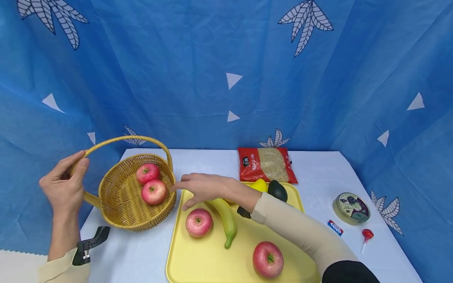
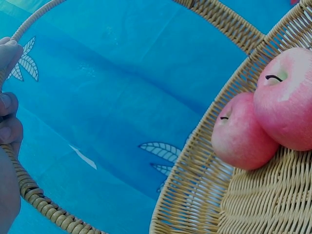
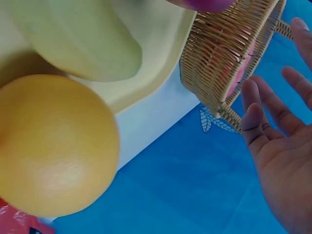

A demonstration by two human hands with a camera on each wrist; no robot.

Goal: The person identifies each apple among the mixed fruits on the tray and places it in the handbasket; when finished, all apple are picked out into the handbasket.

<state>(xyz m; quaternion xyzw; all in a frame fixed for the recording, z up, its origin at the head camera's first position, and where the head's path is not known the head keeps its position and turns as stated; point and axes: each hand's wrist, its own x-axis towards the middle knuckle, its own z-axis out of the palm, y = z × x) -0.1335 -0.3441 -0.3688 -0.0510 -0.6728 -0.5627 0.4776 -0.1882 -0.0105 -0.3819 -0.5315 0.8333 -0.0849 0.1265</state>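
My left hand [image 1: 67,182] grips the arched handle [image 1: 129,137] of a wicker basket [image 1: 122,204], also seen at the edge of the left wrist view. Two red apples, one behind [image 1: 147,173] and one in front [image 1: 154,192], lie touching inside it. Over the tray's left edge, by the basket's right rim, reaches my right hand [image 1: 201,188]; in the right wrist view its fingers are spread, relaxed and hold nothing. Below that hand, a third apple [image 1: 199,223] and a banana [image 1: 229,228] lie on the yellow tray [image 1: 219,267].
Another apple [image 1: 267,259] lies toward the tray's front. A yellow fruit [image 1: 259,185] and a dark green avocado [image 1: 277,191] sit at its back; a round orange fruit [image 3: 58,146] shows up close. Behind is a red bag [image 1: 267,165]. At right are a round tin [image 1: 352,208], small packet [image 1: 335,227] and lollipop [image 1: 367,235].
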